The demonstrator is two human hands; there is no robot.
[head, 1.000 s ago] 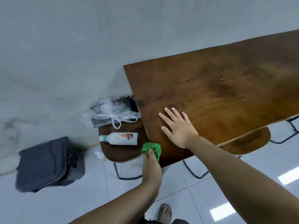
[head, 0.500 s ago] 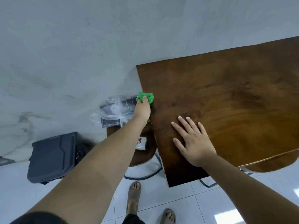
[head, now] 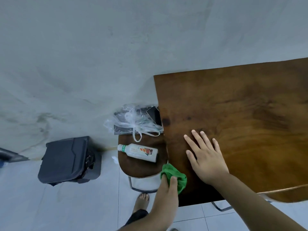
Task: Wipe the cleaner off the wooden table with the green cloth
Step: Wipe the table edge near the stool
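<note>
The dark wooden table [head: 246, 114] fills the right of the view, its left edge running down the middle. My left hand [head: 167, 189] grips the bunched green cloth [head: 179, 178] against the table's left edge, close to the near corner. My right hand [head: 205, 158] lies flat on the tabletop with fingers spread, just right of the cloth. A white cleaner bottle [head: 138, 152] lies on its side on a wooden stool [head: 141, 167] left of the table.
A clear plastic bag [head: 133, 122] over dark items sits at the stool's far side against the grey wall. A black case [head: 68, 160] stands on the tiled floor at left. A second stool [head: 290, 195] pokes out under the table's near edge. My sandalled foot [head: 142, 201] is below.
My left hand has drawn the green cloth back along the table's left edge, from the far end toward the near corner. My right hand has stayed flat on the tabletop.
</note>
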